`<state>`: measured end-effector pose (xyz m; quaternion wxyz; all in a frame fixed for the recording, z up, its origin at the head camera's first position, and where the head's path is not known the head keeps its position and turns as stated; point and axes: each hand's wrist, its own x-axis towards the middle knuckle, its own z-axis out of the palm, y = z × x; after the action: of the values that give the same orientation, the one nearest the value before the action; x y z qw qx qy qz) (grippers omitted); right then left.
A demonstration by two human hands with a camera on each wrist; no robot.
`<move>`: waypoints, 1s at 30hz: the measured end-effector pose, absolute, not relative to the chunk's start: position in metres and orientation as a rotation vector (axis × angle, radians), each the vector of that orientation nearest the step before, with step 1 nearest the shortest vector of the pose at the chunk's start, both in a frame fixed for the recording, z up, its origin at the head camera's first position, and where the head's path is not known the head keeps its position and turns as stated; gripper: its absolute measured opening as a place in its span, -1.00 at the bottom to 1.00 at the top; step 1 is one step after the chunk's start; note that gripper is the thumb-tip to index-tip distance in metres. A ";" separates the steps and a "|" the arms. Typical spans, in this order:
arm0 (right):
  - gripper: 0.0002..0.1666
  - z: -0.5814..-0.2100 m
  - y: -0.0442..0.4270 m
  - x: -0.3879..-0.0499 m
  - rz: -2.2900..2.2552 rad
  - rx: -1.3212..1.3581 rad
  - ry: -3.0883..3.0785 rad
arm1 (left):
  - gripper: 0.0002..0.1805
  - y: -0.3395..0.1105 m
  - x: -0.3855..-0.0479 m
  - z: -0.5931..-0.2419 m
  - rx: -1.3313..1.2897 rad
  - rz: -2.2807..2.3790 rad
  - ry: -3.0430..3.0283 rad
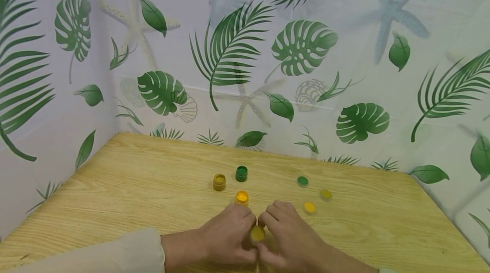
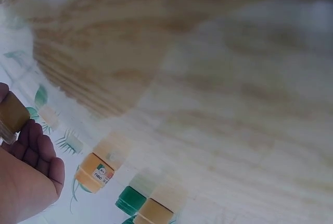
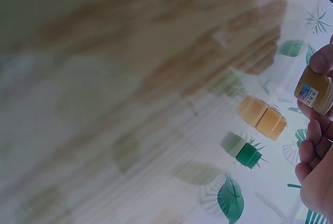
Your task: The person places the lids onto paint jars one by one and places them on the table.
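Observation:
A small paint jar with mustard-coloured paint (image 1: pixel 257 233) is between my two hands, near the front of the table. My left hand (image 1: pixel 227 235) pinches it from the left, and my right hand (image 1: pixel 288 235) grips it from the right with thumb and fingers. In the left wrist view, the same jar (image 2: pixel 14 113) shows its brownish-yellow side beyond the left palm. A small printed label faces out on the jar (image 3: pixel 312 89) in the right wrist view. The fingers hide part of its rim.
Just beyond my left hand stands an uncapped orange-yellow paint jar (image 1: pixel 242 197). Farther back are uncapped ochre (image 1: pixel 219 182) and green (image 1: pixel 241 173) jars. To the right lie a green lid (image 1: pixel 303 181), an olive lid (image 1: pixel 326 195) and a yellow lid (image 1: pixel 310 208) on the wooden table (image 1: pixel 153 171).

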<state>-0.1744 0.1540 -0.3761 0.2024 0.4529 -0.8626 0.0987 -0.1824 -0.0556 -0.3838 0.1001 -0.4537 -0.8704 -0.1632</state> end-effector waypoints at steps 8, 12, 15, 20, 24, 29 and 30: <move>-0.73 -0.379 0.153 -0.173 0.259 1.244 -2.377 | -0.70 -0.056 -0.182 -0.387 -1.347 -0.525 -2.516; -0.69 -0.381 0.153 -0.173 0.269 1.243 -2.351 | -0.67 -0.056 -0.183 -0.390 -1.352 -0.510 -2.490; -0.60 -0.381 0.153 -0.172 0.264 1.233 -2.372 | -0.63 -0.056 -0.182 -0.391 -1.359 -0.481 -2.477; -0.55 -0.380 0.152 -0.171 0.250 1.171 -2.452 | -0.63 -0.056 -0.182 -0.390 -1.348 -0.456 -2.492; -0.72 -0.380 0.153 -0.171 0.262 1.162 -2.468 | -0.69 -0.056 -0.183 -0.389 -1.319 -0.437 -2.519; -0.71 -0.380 0.153 -0.172 0.260 1.209 -2.462 | -0.70 -0.055 -0.183 -0.389 -1.315 -0.423 -2.507; -0.71 -0.380 0.153 -0.172 0.260 1.212 -2.461 | -0.70 -0.055 -0.183 -0.389 -1.316 -0.425 -2.503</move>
<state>-0.1718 0.1529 -0.3799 0.1917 0.4315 -0.8766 0.0926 -0.1834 -0.0554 -0.3894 0.1404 -0.4557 -0.8666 -0.1472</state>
